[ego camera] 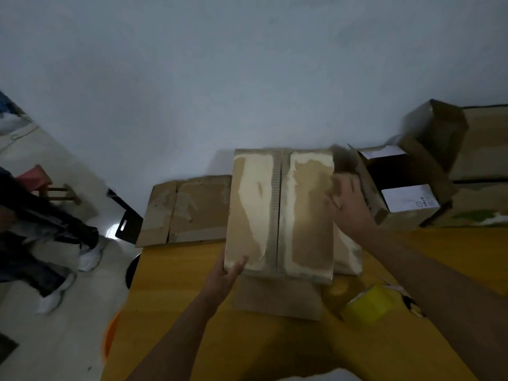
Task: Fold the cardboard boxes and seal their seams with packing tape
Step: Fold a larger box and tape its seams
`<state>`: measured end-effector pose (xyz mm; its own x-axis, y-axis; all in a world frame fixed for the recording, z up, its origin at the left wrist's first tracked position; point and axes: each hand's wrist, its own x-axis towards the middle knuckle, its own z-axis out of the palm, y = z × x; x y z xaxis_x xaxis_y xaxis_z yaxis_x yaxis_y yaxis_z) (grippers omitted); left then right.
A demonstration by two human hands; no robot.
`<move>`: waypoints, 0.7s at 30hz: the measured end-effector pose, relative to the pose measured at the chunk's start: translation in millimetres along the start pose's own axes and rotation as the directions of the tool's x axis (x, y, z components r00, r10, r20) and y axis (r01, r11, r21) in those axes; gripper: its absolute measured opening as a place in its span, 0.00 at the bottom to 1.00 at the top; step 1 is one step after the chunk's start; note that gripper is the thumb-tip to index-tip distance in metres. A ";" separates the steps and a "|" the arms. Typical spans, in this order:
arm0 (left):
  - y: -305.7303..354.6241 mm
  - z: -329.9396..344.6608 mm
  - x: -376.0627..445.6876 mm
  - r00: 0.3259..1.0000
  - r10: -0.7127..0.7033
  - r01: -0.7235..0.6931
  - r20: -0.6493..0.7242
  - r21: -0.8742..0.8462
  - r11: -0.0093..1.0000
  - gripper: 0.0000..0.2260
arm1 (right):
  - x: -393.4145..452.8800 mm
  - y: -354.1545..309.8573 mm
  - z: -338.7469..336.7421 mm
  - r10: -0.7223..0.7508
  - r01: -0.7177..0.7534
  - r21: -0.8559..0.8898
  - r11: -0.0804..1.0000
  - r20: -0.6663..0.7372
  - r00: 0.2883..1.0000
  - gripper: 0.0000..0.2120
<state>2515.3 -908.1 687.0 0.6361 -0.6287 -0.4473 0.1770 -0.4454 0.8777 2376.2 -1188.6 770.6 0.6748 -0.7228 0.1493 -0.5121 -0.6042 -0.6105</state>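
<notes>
Head view: left hand [226, 273] grips near-left corner of cardboard box [279, 213] standing mid-bench [176, 312], right hand [347, 204] on its right side, blurred so grip unclear, tape roll [369, 303] near right.

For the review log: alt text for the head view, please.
A person holds a folded cardboard box on a yellow table, left hand at its near corner, right hand on its right edge. Yellow packing tape lies nearby.

Both hands, left [224, 273] and right [347, 204], hold a folded cardboard box [280, 213].
</notes>
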 end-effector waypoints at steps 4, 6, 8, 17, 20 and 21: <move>-8.3 0.0 -17.2 1.000 -0.030 0.030 -0.003 -0.012 0.999 0.21 | 33.9 -18.4 -7.7 0.055 -0.059 0.228 0.972 0.026 0.998 0.31; -12.8 -1.6 -19.9 0.998 -0.056 0.056 -0.018 -0.030 0.998 0.27 | 47.0 -23.5 -13.0 0.064 -0.090 0.272 0.958 0.103 0.993 0.33; -15.6 -1.0 -22.2 0.996 -0.081 0.079 -0.022 -0.071 0.994 0.31 | 57.1 -26.0 -20.7 0.084 -0.121 0.241 0.963 0.158 0.984 0.32; 29.9 5.9 -21.3 0.908 -0.210 -0.014 -0.362 -0.527 0.850 0.25 | 41.4 -31.1 -50.0 -0.005 0.001 0.112 0.994 0.033 0.999 0.24; 77.6 -17.6 -17.7 0.851 -0.114 -0.140 -0.512 -0.431 0.891 0.32 | 29.2 -25.8 -64.0 0.034 -0.029 0.161 0.986 -0.028 0.999 0.24; 96.9 -23.8 -17.7 0.839 -0.057 -0.178 -0.541 -0.372 0.911 0.31 | 23.2 -25.1 -66.5 0.070 -0.064 0.201 0.977 -0.025 0.997 0.22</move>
<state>2539.1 -925.0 784.1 0.9299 -0.1579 -0.3323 0.3273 -0.0570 0.9432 2369.4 -1212.5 841.1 0.6237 -0.7716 0.1251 -0.4368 -0.4767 -0.7628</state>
